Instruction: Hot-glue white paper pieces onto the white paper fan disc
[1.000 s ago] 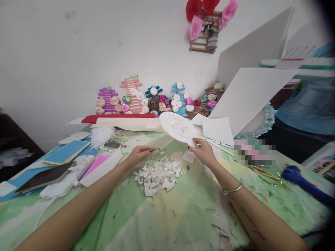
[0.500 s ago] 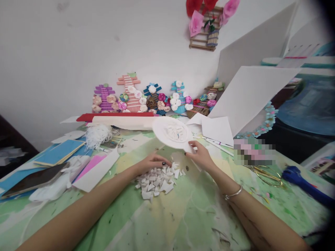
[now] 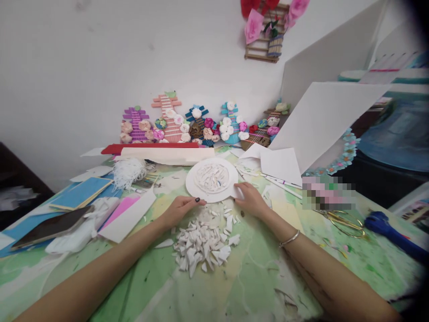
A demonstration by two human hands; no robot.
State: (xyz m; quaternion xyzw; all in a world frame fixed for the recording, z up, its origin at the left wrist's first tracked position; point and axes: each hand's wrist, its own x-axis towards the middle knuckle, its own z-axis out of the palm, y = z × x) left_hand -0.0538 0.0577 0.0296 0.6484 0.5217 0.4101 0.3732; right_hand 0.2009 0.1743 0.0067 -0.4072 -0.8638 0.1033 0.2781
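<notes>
A round white card disc [image 3: 193, 188] lies on the table, bearing a smaller inner circle covered with thin white and pale strips. My right hand [image 3: 250, 200] is at its right edge, fingers and thumb on either side of a white tab there. A bracelet circles that wrist. Close to the disc's near edge is my left hand [image 3: 181, 210], its index finger stretched out and nothing visible in it; whether the fingertip touches the disc, I cannot tell. In front of both hands spreads a loose pile of torn white scraps [image 3: 203, 243].
On the left lie a phone [image 3: 50, 228], blue booklets [image 3: 82, 193] and a bundle of white string [image 3: 129, 173]. To the right are gold scissors [image 3: 345, 223] and a blue-handled tool [image 3: 395, 235]. Flower-decorated instrument-shaped crafts [image 3: 167, 118] stand along the wall.
The disc has come down from a raised tilt to lie flat, shifting left and nearer. My left hand has moved off the scraps toward its edge. The scraps are spread wider.
</notes>
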